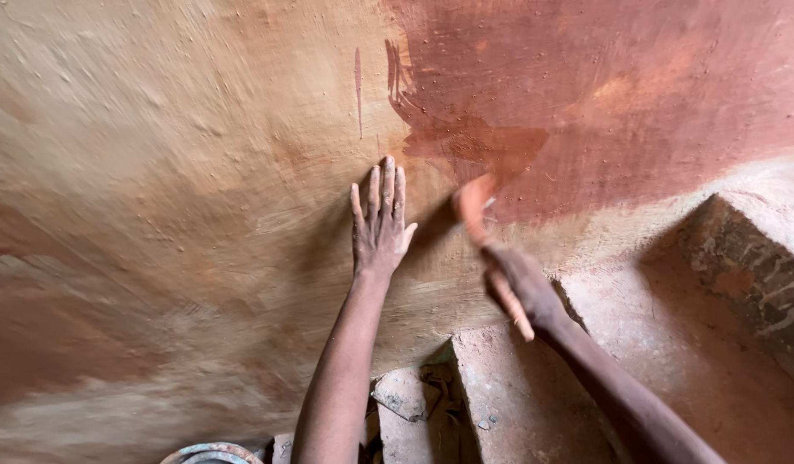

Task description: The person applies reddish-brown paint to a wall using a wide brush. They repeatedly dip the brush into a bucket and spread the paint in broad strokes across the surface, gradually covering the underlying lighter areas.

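A: Nearest entry? Metal rim (209, 452) showing at 6 o'clock, stone blocks (508, 404) lying beside it.

B: Right hand (521, 288) gripping a brush (476, 210), fingers closed, blurred, touching the wet red patch (603, 103) at 1 o'clock. Left hand (380, 225) pressing flat, fingers open, against the clay wall (173, 172).

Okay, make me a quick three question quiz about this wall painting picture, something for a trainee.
1. True or false: the left hand lies flat, fingers spread, on the wall.
2. What does the right hand hold?
A. a bucket
B. a brush
C. a hammer
3. Which side of the wall carries the wet red coat: the picture's left or right?

Key:
1. True.
2. B; the brush is blurred and red with paint.
3. Right, the upper part.
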